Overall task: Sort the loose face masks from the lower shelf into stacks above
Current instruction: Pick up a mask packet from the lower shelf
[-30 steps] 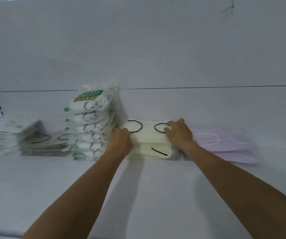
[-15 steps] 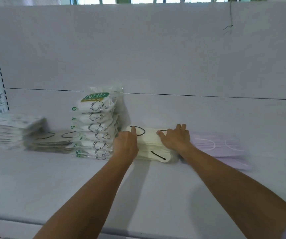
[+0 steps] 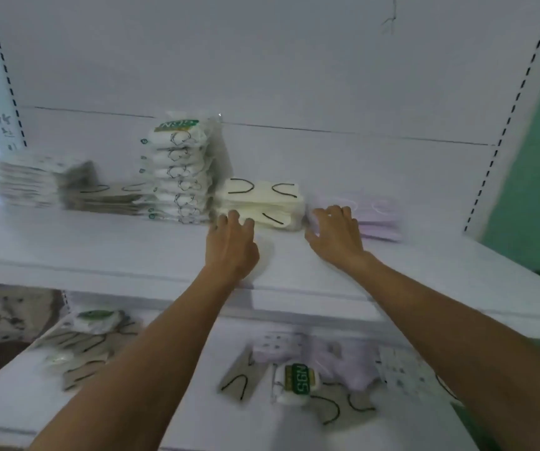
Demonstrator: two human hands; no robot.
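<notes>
Head view shows me the loose masks scattered on the lower shelf, near the bottom of the picture: brown ones with black loops, lilac ones, patterned ones and an N95 pack. More lie at the left end of that shelf.

On the upper shelf the stacks stand in a row against the back panel. From the left I see a patterned stack, a low brown stack, a tall N95 stack, a cream stack and a lilac stack.

Both arms reach forward over the upper shelf's near edge. My left hand is palm down, fingers loosely spread and grasping nothing, its tips at the cream stack's near left corner; the blur keeps me from telling whether they touch it. My right hand is also palm down and released, fingers spread, just right of the cream stack, with the fingertips in front of the lilac stack's left end.
</notes>
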